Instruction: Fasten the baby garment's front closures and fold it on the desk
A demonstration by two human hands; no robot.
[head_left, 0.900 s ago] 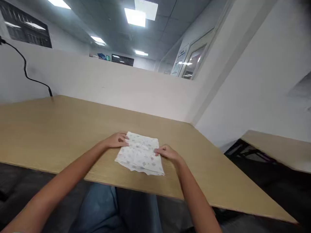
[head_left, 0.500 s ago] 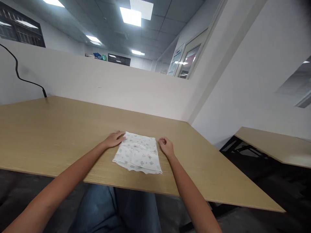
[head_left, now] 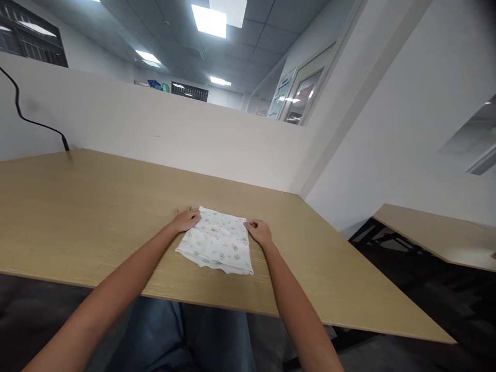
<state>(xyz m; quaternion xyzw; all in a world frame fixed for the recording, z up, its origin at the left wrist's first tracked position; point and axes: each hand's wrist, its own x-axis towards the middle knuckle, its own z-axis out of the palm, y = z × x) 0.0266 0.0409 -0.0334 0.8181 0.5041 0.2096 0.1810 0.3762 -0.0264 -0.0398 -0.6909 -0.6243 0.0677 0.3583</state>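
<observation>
Now the right hand [head_left: 260,231] is back at the cloth [head_left: 219,240]: half a second ago it sits clear of the right edge, and here its fingertips meet the far right corner. Its fingers are curled in, thumb near forefinger; whether they actually pinch the fabric, I can't tell. Over on the other side, the left hand [head_left: 186,220] stays by the far left corner, palm down, fingers loosely open, tips resting on the cloth's edge, gripping nothing that shows.

And the cloth itself, between the two hands: white, printed with small green, grey and pinkish motifs, lying nearly flat with faint creases, its near edge wavy and showing a second layer beneath. It's on the wooden table [head_left: 116,217], close to the near edge, above the person's jeans [head_left: 220,336]. Beyond, a white partition [head_left: 186,134] runs along the back, a black cable [head_left: 34,123] hanging at its left.
</observation>
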